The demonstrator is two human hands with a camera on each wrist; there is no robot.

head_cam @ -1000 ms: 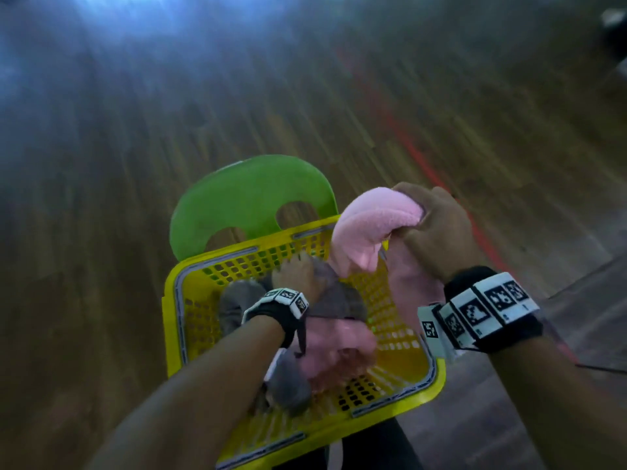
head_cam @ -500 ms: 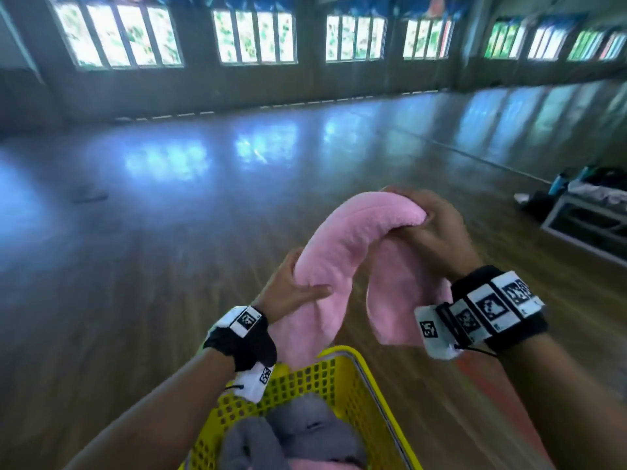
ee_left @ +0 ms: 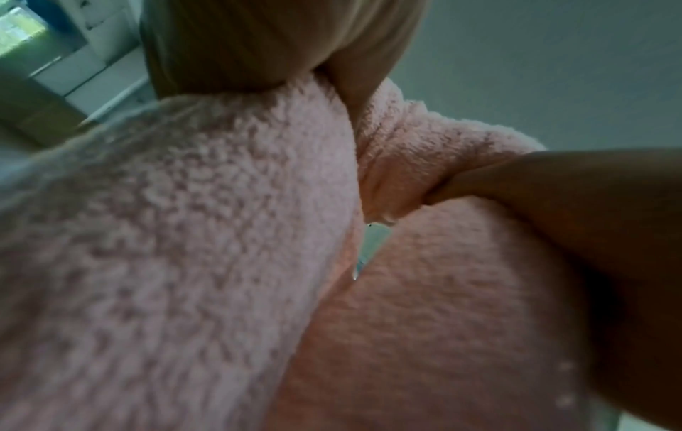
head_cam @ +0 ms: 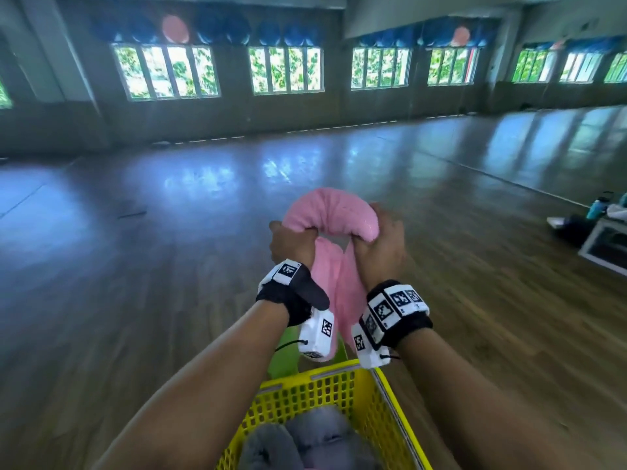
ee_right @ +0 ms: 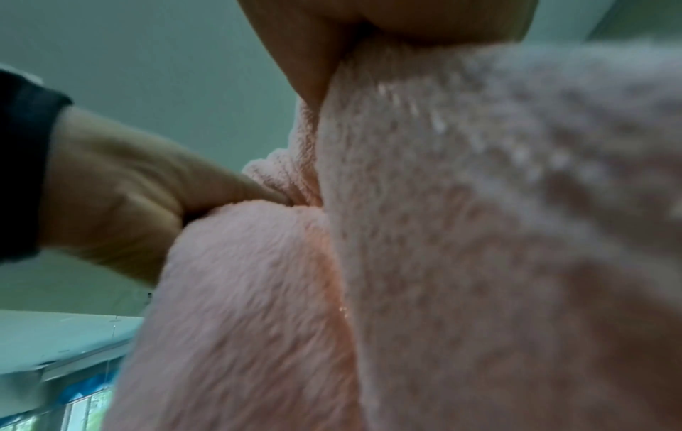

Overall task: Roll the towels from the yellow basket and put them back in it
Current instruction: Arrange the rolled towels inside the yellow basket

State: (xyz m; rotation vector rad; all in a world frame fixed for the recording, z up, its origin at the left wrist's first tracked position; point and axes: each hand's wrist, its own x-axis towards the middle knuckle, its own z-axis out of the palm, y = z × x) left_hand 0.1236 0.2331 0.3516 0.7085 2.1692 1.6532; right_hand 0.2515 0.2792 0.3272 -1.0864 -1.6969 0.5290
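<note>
Above the yellow basket (head_cam: pixel 342 388), the left hand (head_cam: pixel 291 244) has now joined the right hand (head_cam: pixel 381 247) gripping the pink towel (head_cam: pixel 330 212), so rolling's probably next.

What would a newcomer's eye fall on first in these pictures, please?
Probably the pink towel, arched in mid-air at centre, gripped by the left hand and right hand, its ends hanging between the wrists. Next, the yellow basket at the bottom edge, with grey towels inside it.
</note>
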